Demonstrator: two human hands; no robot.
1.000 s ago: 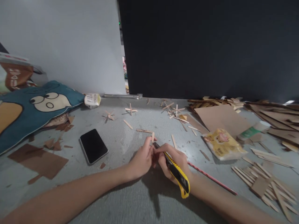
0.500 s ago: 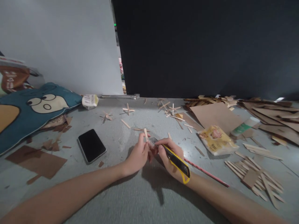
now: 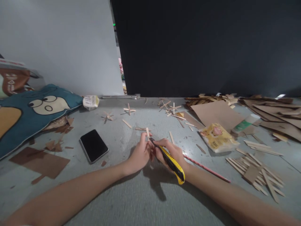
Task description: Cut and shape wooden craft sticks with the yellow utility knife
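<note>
- Forearms (image 3: 94, 185) are angled inward from both lower corners, and the hands are brought together above the middle of the tabletop (image 3: 113, 204).
- Left hand (image 3: 139, 158): a small wooden stick (image 3: 147, 131) is pinched at the fingertips, its pale, rounded end pointed up and away.
- Right hand (image 3: 175, 153): a cutter (image 3: 173, 164) is gripped slantwise, its front end brought to the stick's lower part; whether wood is touched by the blade cannot be told.
- Yellow and black are shown on the cutter's body, which is ribbed along one edge; the tabletop is grey and scuffed.
- Crinkled film is seen on the yellow packet (image 3: 217, 138), and printed cloth on the blue cushion (image 3: 50, 102); the cardboard sheet (image 3: 44, 161) at left is flat and brown.
- One phone (image 3: 94, 146), one red striped rod (image 3: 207, 169) and one white tube (image 3: 245, 123) with a green label can be counted.
- Two crossed-stick shapes (image 3: 129, 110) are placed left of centre; the stick pile (image 3: 261, 175) at right is too overlapped to be counted.
</note>
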